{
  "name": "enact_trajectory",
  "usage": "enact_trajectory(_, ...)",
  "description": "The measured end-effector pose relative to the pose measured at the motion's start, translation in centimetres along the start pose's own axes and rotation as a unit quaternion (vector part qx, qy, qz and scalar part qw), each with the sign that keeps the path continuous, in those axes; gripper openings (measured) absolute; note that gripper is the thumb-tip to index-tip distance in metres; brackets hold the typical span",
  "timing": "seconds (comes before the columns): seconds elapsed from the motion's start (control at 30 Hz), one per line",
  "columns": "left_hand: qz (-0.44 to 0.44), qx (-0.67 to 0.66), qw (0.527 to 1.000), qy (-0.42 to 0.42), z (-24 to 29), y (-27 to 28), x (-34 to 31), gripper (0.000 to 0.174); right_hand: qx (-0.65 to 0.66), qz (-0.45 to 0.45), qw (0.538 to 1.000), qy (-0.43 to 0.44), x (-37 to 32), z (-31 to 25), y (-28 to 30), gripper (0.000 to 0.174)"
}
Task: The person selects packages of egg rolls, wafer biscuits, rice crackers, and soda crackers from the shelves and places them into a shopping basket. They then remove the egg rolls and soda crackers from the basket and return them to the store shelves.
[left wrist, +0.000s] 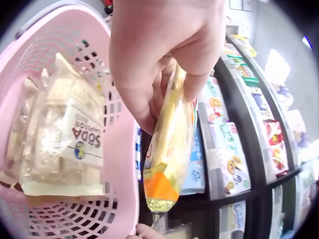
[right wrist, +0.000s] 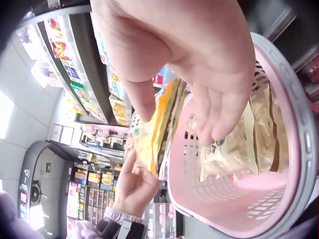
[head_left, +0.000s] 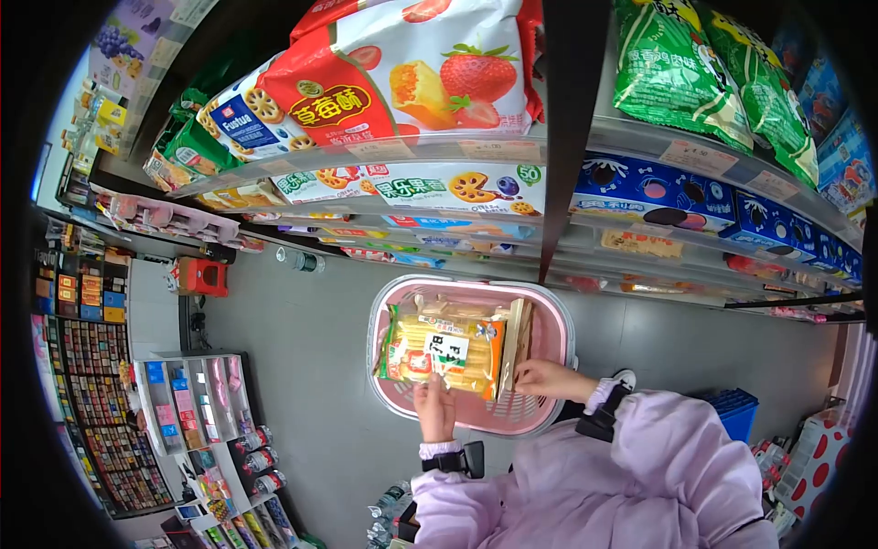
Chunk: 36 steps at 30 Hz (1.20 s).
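A clear snack packet (head_left: 448,352) of pale yellow sticks, with orange and green ends and a white label, is held over a pink basket (head_left: 395,409). My left hand (head_left: 435,408) pinches its near edge; the left wrist view shows the packet (left wrist: 169,144) edge-on between thumb and fingers. At the packet's orange end is my right hand (head_left: 551,379), its fingertips pinching that end. Inside the basket lie clear bags of soda crackers (left wrist: 70,134), partly hidden from above by the packet.
Shelves of packaged snacks stand ahead, with a red strawberry pastry bag (head_left: 412,82) and green bags (head_left: 677,78) up high. To the left are a white display rack (head_left: 197,403) and a red stool (head_left: 201,276). A blue crate (head_left: 734,414) sits at the right.
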<state>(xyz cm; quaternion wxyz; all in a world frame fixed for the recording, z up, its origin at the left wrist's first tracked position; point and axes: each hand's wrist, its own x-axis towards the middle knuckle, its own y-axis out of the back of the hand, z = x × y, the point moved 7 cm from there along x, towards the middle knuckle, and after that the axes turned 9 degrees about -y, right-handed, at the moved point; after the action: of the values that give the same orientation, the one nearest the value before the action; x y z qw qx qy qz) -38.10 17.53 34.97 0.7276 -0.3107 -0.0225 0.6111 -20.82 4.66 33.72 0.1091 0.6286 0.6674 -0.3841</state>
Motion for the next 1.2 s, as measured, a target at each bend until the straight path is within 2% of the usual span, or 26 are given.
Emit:
enact_trajectory(0.07,-0.059,0.019,0.998,-0.023,2.9,-1.9,-1.3,0.023,0.024,0.005,0.999,0.03,-3.2,-2.3,0.2,0.058)
enact_trajectory(0.13,-0.082,0.031,0.995,-0.038,4.9,-5.1,-3.1,0.028,0.069,-0.041,0.995,0.057,-4.8,-2.7,0.0,0.062)
enact_trajectory(0.23,-0.133,-0.005,0.99,-0.051,5.3,-10.4,-6.1,0.035,0.143,-0.067,0.981,0.109,-9.2,-4.8,-0.2,0.061)
enact_trajectory(0.33,-0.206,0.004,0.978,-0.016,4.0,-15.1,-9.7,0.041,0.211,-0.035,0.95,0.227,-14.4,-6.7,1.1,0.057)
enact_trajectory(0.37,-0.222,-0.019,0.975,0.01,3.2,-16.4,-11.1,0.044,0.225,0.01,0.945,0.236,-16.6,-6.4,2.1,0.051)
enact_trajectory(0.43,-0.316,-0.001,0.947,0.052,1.8,-18.6,-13.6,0.05,0.244,0.04,0.936,0.249,-20.6,-5.2,4.1,0.05)
enact_trajectory(0.5,-0.432,-0.011,0.897,0.09,0.3,-20.8,-15.8,0.078,0.311,0.047,0.919,0.237,-24.7,-2.9,6.6,0.049)
enact_trajectory(0.53,-0.487,-0.051,0.862,0.134,0.2,-23.7,-17.7,0.091,0.309,0.051,0.912,0.266,-27.4,-2.5,8.1,0.05)
enact_trajectory(0.57,-0.48,-0.123,0.848,0.189,-0.5,-25.3,-18.7,0.099,0.311,0.054,0.91,0.268,-30.3,-1.7,9.7,0.05)
enact_trajectory(0.6,-0.488,-0.131,0.851,0.143,-0.9,-27.6,-19.5,0.1,0.314,0.058,0.908,0.27,-33.3,-0.7,11.3,0.049)
enact_trajectory(0.63,-0.476,-0.132,0.86,0.13,-1.8,-27.7,-18.6,0.097,0.287,0.064,0.914,0.28,-36.2,-0.1,12.8,0.049)
enact_trajectory(0.67,-0.4,-0.149,0.894,0.135,-4.1,-28.1,-17.5,0.096,0.261,0.068,0.919,0.287,-38.7,0.6,14.3,0.049)
enact_trajectory(0.73,-0.42,-0.122,0.858,0.27,-8.7,-29.5,-17.3,0.1,0.188,0.105,0.935,0.28,-43.1,2.8,16.7,0.047)
enact_trajectory(0.77,-0.483,0.001,0.807,0.34,-11.3,-30.3,-18.7,0.106,0.157,0.118,0.943,0.269,-45.3,3.7,17.4,0.046)
enact_trajectory(0.8,-0.561,0.129,0.743,0.341,-12.4,-31.9,-20.3,0.109,0.125,0.126,0.95,0.256,-47.2,4.5,17.9,0.044)
enact_trajectory(0.83,-0.62,0.172,0.675,0.361,-13.9,-33.5,-22.8,0.108,0.104,0.144,0.951,0.253,-48.8,5.5,18.6,0.042)
enact_trajectory(0.87,-0.671,0.213,0.603,0.375,-15.1,-35.4,-25.4,0.108,0.109,0.154,0.958,0.214,-49.6,7.3,19.7,0.042)
enact_trajectory(0.9,-0.71,0.252,0.538,0.379,-15.3,-37.7,-27.9,0.097,0.113,0.162,0.964,0.176,-50.3,9.4,21.0,0.043)
enact_trajectory(0.93,-0.734,0.25,0.493,0.395,-17.1,-38.0,-28.7,0.084,0.116,0.169,0.969,0.138,-51.1,11.3,22.0,0.043)
enact_trajectory(0.97,-0.757,0.246,0.446,0.408,-18.8,-38.3,-29.7,0.071,0.139,0.157,0.968,0.138,-52.7,11.8,22.2,0.045)
enact_trajectory(1.0,-0.692,0.168,0.452,0.538,-20.2,-38.6,-31.9,0.062,0.166,0.155,0.964,0.137,-53.9,12.7,22.8,0.045)
enact_trajectory(1.03,-0.715,0.232,0.413,0.514,-21.8,-38.7,-32.6,0.052,0.194,0.154,0.959,0.135,-55.1,13.8,23.3,0.045)
enact_trajectory(1.07,-0.745,0.302,0.381,0.457,-23.2,-38.8,-33.2,0.045,0.221,0.151,0.954,0.132,-56.2,15.1,23.8,0.045)
enact_trajectory(1.1,-0.726,0.287,0.386,0.491,-24.4,-38.5,-34.0,0.045,0.25,0.192,0.936,0.155,-57.3,16.9,25.1,0.046)
enact_trajectory(1.13,-0.707,0.271,0.392,0.523,-25.4,-38.0,-34.8,0.045,0.321,0.156,0.91,0.21,-58.4,17.7,25.2,0.047)
enact_trajectory(1.2,-0.666,0.206,0.459,0.551,-26.6,-38.6,-37.3,0.047,0.45,0.078,0.832,0.314,-60.2,18.8,25.7,0.051)
